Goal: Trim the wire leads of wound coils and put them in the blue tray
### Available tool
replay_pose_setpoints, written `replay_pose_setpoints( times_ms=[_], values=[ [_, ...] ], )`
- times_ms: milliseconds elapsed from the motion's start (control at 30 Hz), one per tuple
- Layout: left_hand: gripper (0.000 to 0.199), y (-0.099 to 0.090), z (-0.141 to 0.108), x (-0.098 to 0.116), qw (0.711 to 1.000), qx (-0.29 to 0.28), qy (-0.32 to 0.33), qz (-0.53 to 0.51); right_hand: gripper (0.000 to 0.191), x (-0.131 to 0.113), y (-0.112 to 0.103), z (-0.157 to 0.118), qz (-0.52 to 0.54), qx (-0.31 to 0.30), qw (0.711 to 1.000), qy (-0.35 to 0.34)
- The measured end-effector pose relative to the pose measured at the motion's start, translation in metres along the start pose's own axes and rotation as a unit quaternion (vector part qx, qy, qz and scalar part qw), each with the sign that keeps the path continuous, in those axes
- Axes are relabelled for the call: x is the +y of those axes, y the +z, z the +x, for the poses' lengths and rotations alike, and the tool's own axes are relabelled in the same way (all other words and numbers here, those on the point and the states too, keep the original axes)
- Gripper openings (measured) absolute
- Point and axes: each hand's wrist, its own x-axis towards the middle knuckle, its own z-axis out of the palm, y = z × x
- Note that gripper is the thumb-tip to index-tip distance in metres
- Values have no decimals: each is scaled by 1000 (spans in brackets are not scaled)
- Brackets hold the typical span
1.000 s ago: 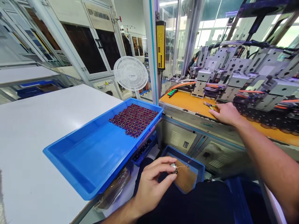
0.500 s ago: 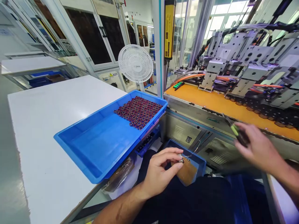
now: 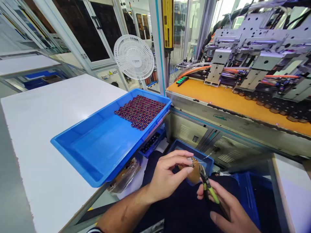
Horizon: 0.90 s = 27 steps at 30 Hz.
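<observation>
Over the lower blue tray (image 3: 208, 165), I had the left hand (image 3: 167, 173) nearly closed, thumb and fingers pinching 1 small metallic part (image 3: 190, 161), with thin wires (image 3: 199, 162) reaching off to its right. The right hand (image 3: 230, 207) was curled round the handles of 1 pair of pliers (image 3: 206, 182), their tips close to the wires; I couldn't tell whether they touched, or how far the jaws stood parted.

The pinch looked slight to me: 1 hard tug on the wires could have twisted the part free and dropped it into the tray beneath. With the tips so near the left fingertips, a small drift of the right wrist might have nicked skin. A careless squeeze, I judged, could also have bent or snapped a wire.
</observation>
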Motion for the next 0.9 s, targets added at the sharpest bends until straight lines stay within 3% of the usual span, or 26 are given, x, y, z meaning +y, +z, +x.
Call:
replay_pose_setpoints(
  times_ms=[167, 267, 667, 900],
  values=[
    [12, 0, -1, 0, 1000, -3, 13, -1, 63, 4, 1, -4, 101, 7, 987, 125],
    [13, -1, -2, 1, 1000, -6, 18, -2, 63, 6, -1, -4, 124, -10, 980, 156],
    [11, -1, 0, 0, 1000, -6, 9, 13, 65, -2, -3, 7, 106, 13, 987, 119],
    [11, 0, 0, 2, 1000, 2, 0, -1, 61, 6, 3, 2, 137, 49, 979, 140]
  ],
)
